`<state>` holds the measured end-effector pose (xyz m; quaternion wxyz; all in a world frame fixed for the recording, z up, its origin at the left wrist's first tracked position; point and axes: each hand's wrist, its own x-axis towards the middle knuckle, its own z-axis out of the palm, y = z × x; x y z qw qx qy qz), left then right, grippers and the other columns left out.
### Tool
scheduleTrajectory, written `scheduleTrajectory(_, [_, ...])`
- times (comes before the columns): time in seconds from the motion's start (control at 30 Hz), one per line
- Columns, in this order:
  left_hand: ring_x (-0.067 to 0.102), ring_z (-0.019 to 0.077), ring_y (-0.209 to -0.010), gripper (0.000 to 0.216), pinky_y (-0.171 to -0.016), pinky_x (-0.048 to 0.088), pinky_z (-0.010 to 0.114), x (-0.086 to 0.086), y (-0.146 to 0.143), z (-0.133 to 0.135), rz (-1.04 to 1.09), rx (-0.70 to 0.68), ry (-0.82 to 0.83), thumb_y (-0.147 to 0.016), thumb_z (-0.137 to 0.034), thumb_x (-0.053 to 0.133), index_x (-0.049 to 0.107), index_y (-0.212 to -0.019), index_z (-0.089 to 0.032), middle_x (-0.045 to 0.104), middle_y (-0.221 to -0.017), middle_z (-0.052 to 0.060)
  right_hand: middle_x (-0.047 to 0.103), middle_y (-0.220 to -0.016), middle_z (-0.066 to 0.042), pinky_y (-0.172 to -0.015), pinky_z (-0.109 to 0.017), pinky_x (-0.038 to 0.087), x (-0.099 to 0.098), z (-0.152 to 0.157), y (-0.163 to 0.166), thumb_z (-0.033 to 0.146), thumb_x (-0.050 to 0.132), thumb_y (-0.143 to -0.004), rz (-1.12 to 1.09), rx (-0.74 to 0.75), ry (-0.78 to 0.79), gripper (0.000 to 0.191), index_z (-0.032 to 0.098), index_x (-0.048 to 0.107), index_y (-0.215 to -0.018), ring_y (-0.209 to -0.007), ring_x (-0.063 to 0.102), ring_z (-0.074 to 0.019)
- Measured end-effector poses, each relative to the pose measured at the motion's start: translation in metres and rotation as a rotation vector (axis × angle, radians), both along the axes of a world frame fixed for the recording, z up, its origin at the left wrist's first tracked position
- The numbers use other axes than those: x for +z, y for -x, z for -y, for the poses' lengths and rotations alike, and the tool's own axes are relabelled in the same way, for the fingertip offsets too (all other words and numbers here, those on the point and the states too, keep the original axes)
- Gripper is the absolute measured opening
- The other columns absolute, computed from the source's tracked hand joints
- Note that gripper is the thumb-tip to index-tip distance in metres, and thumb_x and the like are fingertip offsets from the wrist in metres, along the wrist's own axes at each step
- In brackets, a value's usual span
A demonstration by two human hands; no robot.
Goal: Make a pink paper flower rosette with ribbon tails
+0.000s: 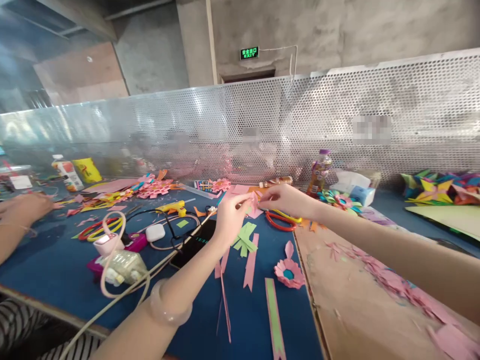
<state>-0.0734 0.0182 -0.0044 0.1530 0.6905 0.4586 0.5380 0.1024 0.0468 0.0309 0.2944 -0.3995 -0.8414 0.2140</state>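
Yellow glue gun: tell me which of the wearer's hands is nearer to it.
Left. The left hand is to the right of the yellow glue gun, apart from it; the right hand is farther right.

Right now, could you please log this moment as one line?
left hand: pinching pink paper; right hand: at same paper; nearby: green paper strips, pink flower, yellow glue gun

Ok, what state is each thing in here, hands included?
Left hand: pinching a pink paper piece
Right hand: at that piece, hold unclear
Pink flower: assembled, lying flat
Phone: screen showing digits
Glue gun: lying down
Purple-capped bottle: upright, closed
White-capped bottle: upright, closed
Exit sign: lit
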Motion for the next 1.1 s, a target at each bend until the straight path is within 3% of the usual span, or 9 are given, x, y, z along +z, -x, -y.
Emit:
scheduleTrajectory(0.1, [0.063,0.017,-0.072,0.028,-0.061,0.048,0.025,-0.006,-0.015,0.01,-0.045,-0.097,0.094,-0.081,-0.032,0.053,0.067,-0.1,-0.018,0.07,-0.092,0.003,0.063,-0.066,-0.002,-0.052,-0.026,0.037,-0.011,0.02,-0.019,0.046,0.058,-0.072,0.003,-0.103,0.039,0.029,0.019,0.067,-0.07,-0.057,0.051,-0.0124])
scheduleTrajectory(0.27, [0.062,0.0174,-0.071,0.028,-0.063,0.047,0.025,-0.014,-0.03,0.023,-0.152,-0.191,0.129,-0.081,-0.037,0.053,0.069,-0.097,-0.02,0.071,-0.084,0.001,0.064,-0.073,-0.002,-0.058,-0.026,0.041,-0.032,0.037,-0.035,0.038,0.056,-0.074,-0.091,-0.044,0.128,0.022,0.017,0.065,-0.077,-0.065,0.055,-0.014])
scheduleTrajectory(0.4, [0.062,0.0179,-0.068,0.028,-0.058,0.044,0.024,-0.017,-0.036,0.029,-0.259,-0.242,0.182,-0.081,-0.039,0.051,0.071,-0.087,-0.02,0.07,-0.074,-0.001,0.063,-0.072,-0.003,-0.057,-0.026,0.04,-0.048,0.05,-0.041,0.039,0.055,-0.075,-0.122,-0.1,0.213,0.025,0.017,0.064,-0.075,-0.064,0.054,-0.0144])
scheduleTrajectory(0.53, [0.064,0.0196,-0.078,0.027,-0.065,0.047,0.025,-0.024,-0.041,0.031,-0.212,-0.29,0.232,-0.08,-0.038,0.053,0.07,-0.093,-0.021,0.071,-0.086,-0.001,0.06,-0.067,-0.002,-0.052,-0.025,0.036,-0.06,0.057,-0.046,0.044,0.055,-0.074,-0.149,-0.142,0.254,0.028,0.017,0.063,-0.074,-0.058,0.05,-0.0129])
scheduleTrajectory(0.63, [0.064,0.0199,-0.084,0.027,-0.07,0.048,0.026,-0.03,-0.043,0.029,-0.178,-0.328,0.262,-0.079,-0.037,0.055,0.069,-0.097,-0.024,0.07,-0.093,0.0,0.059,-0.066,-0.001,-0.052,-0.025,0.035,-0.066,0.058,-0.049,0.04,0.055,-0.074,-0.188,-0.08,0.316,0.024,0.017,0.061,-0.072,-0.058,0.049,-0.0125])
scheduleTrajectory(0.87, [0.061,0.0175,-0.076,0.036,-0.068,0.046,0.027,-0.027,-0.041,0.031,-0.323,-0.291,0.303,-0.079,-0.04,0.053,0.06,-0.111,-0.026,0.068,-0.098,0.001,0.049,-0.06,0.002,-0.051,-0.024,0.031,-0.073,0.057,-0.054,0.03,0.055,-0.07,-0.277,-0.142,0.4,0.015,0.017,0.054,-0.063,-0.055,0.043,-0.0109])
scheduleTrajectory(0.97, [0.058,0.017,-0.074,0.03,-0.067,0.042,0.027,-0.021,-0.037,0.035,-0.49,-0.217,0.308,-0.08,-0.045,0.049,0.066,-0.091,-0.023,0.065,-0.091,0.002,0.048,-0.059,0.003,-0.051,-0.024,0.031,-0.072,0.055,-0.057,0.03,0.053,-0.07,-0.291,-0.161,0.413,0.015,0.018,0.052,-0.062,-0.055,0.043,-0.0109])
scheduleTrajectory(1.03, [0.056,0.0164,-0.073,0.033,-0.067,0.041,0.027,-0.019,-0.034,0.038,-0.604,-0.225,0.341,-0.078,-0.05,0.049,0.064,-0.074,-0.02,0.06,-0.085,0.003,0.046,-0.057,0.003,-0.05,-0.024,0.03,-0.069,0.054,-0.061,0.029,0.051,-0.071,-0.286,-0.196,0.409,0.016,0.018,0.049,-0.059,-0.054,0.041,-0.0105])
scheduleTrajectory(1.1, [0.054,0.0154,-0.071,0.035,-0.066,0.04,0.026,-0.02,-0.033,0.04,-0.674,-0.255,0.389,-0.074,-0.053,0.052,0.06,-0.069,-0.019,0.055,-0.085,0.002,0.043,-0.055,0.004,-0.049,-0.024,0.029,-0.067,0.053,-0.064,0.029,0.051,-0.07,-0.282,-0.242,0.41,0.017,0.018,0.048,-0.058,-0.053,0.039,-0.0101])
